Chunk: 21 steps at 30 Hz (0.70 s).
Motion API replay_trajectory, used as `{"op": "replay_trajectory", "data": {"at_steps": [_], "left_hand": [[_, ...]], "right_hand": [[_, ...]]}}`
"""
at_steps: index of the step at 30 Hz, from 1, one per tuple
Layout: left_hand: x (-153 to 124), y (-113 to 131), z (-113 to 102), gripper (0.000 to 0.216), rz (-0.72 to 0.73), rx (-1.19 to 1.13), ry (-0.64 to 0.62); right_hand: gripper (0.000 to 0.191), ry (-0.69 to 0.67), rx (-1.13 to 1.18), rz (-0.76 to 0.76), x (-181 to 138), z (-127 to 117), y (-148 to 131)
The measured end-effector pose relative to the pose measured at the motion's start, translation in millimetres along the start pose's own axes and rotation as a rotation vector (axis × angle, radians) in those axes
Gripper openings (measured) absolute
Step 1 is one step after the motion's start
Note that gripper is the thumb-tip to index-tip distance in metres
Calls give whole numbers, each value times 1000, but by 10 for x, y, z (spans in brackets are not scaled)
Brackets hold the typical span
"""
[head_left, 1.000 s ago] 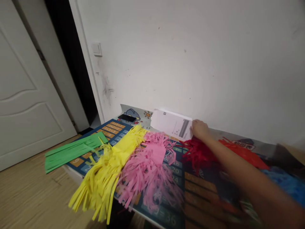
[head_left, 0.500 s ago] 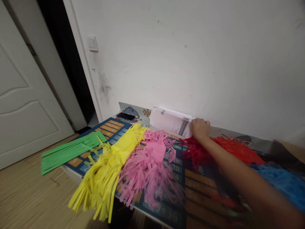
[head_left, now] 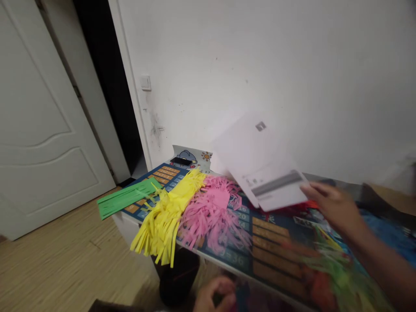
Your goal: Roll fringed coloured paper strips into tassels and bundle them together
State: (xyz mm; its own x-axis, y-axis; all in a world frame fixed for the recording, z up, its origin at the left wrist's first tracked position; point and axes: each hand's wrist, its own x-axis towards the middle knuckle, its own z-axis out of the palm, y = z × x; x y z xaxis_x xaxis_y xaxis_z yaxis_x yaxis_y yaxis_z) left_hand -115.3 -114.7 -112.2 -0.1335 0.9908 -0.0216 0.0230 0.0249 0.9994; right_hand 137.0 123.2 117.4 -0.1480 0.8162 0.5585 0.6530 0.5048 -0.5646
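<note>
My right hand [head_left: 328, 201] pinches the lower right corner of a white printed paper packet [head_left: 250, 160]. The packet is tilted up off the table, blurred, with a dark stripe along its lower part. Beneath it, dark red paper strips show in part. My left hand [head_left: 216, 294] is curled at the bottom of the view, by the table's front edge; what it holds, if anything, I cannot make out. Close to the packet lies a pink fringed paper [head_left: 217, 212], and left of that a yellow fringed paper [head_left: 165, 212].
Slit green paper [head_left: 126, 197] overhangs the table's left end. A black phone [head_left: 182, 161] lies near the wall. Blue strips [head_left: 386, 229] and blurred multicoloured strips [head_left: 344, 264] are on the right. A dark bin-like object [head_left: 178, 277] stands below the table.
My right hand has lifted the white packet from against the wall and drawn it nearer, tilting it. My left hand has come into view at the bottom. The camera has shifted.
</note>
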Motion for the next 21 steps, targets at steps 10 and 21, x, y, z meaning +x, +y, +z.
{"op": "replay_trajectory", "data": {"at_steps": [10, 21], "left_hand": [[-198, 425, 650, 61, 115, -215, 79], [-333, 816, 908, 23, 934, 689, 404]], "right_hand": [[40, -309, 423, 402, -3101, -57, 462], [45, -67, 521, 647, -3252, -281, -98]]}}
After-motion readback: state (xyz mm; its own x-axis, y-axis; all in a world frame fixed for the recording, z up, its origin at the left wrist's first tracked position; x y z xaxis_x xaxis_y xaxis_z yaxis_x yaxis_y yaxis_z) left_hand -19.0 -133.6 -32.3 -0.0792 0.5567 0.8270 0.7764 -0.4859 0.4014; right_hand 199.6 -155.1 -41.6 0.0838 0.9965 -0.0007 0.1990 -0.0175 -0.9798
